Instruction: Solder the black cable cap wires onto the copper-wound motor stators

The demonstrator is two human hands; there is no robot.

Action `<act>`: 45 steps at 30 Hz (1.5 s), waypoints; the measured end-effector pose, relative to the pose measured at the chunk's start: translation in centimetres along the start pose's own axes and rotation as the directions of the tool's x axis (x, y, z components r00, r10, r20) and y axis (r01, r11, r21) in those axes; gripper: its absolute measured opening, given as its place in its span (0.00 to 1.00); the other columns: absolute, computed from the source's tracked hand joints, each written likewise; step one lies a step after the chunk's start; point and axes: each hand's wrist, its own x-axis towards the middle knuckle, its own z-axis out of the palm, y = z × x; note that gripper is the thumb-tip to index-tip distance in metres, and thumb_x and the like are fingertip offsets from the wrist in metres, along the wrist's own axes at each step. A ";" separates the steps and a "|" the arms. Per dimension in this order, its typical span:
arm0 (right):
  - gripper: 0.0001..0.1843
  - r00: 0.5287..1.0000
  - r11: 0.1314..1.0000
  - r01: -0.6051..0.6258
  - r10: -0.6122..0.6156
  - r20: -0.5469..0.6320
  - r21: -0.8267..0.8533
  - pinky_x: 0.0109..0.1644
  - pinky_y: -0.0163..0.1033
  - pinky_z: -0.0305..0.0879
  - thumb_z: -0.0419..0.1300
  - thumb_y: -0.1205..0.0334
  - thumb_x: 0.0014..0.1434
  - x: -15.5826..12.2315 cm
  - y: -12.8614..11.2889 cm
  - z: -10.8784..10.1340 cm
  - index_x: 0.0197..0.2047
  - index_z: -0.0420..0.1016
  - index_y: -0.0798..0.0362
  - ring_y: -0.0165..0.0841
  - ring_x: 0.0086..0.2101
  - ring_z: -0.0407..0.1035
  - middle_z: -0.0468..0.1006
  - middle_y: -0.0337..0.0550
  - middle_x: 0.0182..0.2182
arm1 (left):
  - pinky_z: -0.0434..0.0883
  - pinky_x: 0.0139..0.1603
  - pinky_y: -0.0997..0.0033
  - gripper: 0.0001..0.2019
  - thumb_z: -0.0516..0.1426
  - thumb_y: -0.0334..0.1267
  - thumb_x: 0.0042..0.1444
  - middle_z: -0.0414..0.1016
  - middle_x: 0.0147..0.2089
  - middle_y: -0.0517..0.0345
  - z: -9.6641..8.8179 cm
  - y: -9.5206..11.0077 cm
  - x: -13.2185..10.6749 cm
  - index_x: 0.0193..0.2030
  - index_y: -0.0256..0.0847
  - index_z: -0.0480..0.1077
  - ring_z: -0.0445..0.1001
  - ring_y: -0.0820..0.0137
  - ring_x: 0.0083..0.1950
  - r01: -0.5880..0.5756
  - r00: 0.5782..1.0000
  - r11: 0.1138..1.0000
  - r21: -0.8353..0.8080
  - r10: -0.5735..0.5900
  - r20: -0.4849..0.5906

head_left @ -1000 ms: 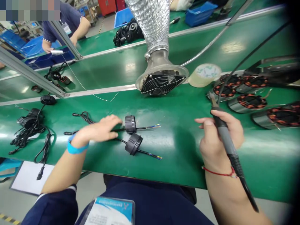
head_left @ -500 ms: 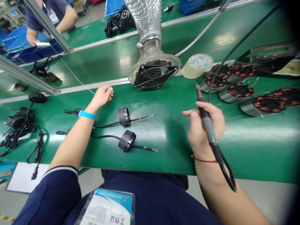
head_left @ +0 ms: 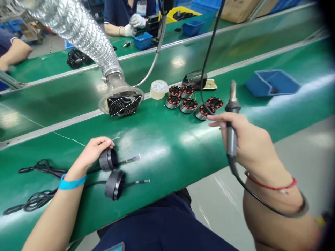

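Observation:
My left hand (head_left: 95,150) is pinched on a thin solder wire (head_left: 70,138), which trails off to the left and shows a short end past the fingertips. Just below those fingers lies a black round cap (head_left: 105,160) with a cable through it; a second such cap (head_left: 112,185) sits nearer the bench edge. Bare coloured wire ends stick out to the right of both. In my right hand (head_left: 252,141) is a soldering iron (head_left: 231,137), held upright by its grey handle, tip up. The iron is to the right of several copper-wound stators (head_left: 188,106), apart from them.
A fume extractor (head_left: 124,104) on a silver duct hangs over the bench (head_left: 167,153). Behind the stators stand a tape roll (head_left: 158,90) and a dark metal holder (head_left: 195,79). A blue bin (head_left: 261,83) is at right. Gloved co-worker hands (head_left: 136,25) show across the bench.
The view has swung to the right, bringing the blue bin into sight. My right hand has carried the soldering iron rightward past the stators. My left hand is now closer to the upper cap.

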 end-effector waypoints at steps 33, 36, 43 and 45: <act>0.28 0.781 0.808 0.291 -0.510 0.361 0.512 0.59 0.59 0.65 0.55 0.73 0.56 -1.8 -9.2 13.9 0.59 0.56 0.51 0.46 0.61 0.59 0.62 0.58 0.65 | 0.60 0.32 0.74 0.12 0.56 0.44 0.54 0.70 0.29 0.57 2.2 0.4 -1.0 0.31 0.35 0.72 0.64 0.74 0.30 0.018 0.939 1.000 -0.021 -0.010 0.343; 0.26 0.797 0.797 0.299 -0.511 0.321 0.525 0.58 0.58 0.67 0.56 0.70 0.59 -1.9 -8.8 14.5 0.60 0.57 0.51 0.44 0.58 0.62 0.66 0.56 0.62 | 0.48 0.23 0.76 0.15 0.60 0.48 0.51 0.67 0.25 0.60 2.5 0.5 -0.5 0.32 0.34 0.72 0.55 0.79 0.22 0.148 0.922 0.962 -0.229 -0.051 0.384; 0.28 0.846 0.830 0.309 -0.463 0.265 0.464 0.55 0.59 0.68 0.62 0.62 0.59 -2.0 -8.8 15.0 0.60 0.58 0.48 0.47 0.53 0.64 0.70 0.53 0.57 | 0.42 0.21 0.75 0.22 0.63 0.55 0.47 0.58 0.22 0.65 4.1 2.1 0.6 0.33 0.35 0.68 0.48 0.81 0.20 0.133 0.960 0.943 -0.305 -0.047 0.276; 0.29 0.858 0.844 0.285 -0.435 0.272 0.454 0.55 0.59 0.67 0.63 0.62 0.59 -2.1 -8.9 15.0 0.60 0.58 0.47 0.47 0.53 0.64 0.69 0.52 0.57 | 0.47 0.23 0.76 0.21 0.62 0.55 0.49 0.57 0.23 0.66 4.0 2.2 0.3 0.33 0.36 0.67 0.51 0.80 0.22 0.071 0.971 0.971 -0.228 -0.016 0.237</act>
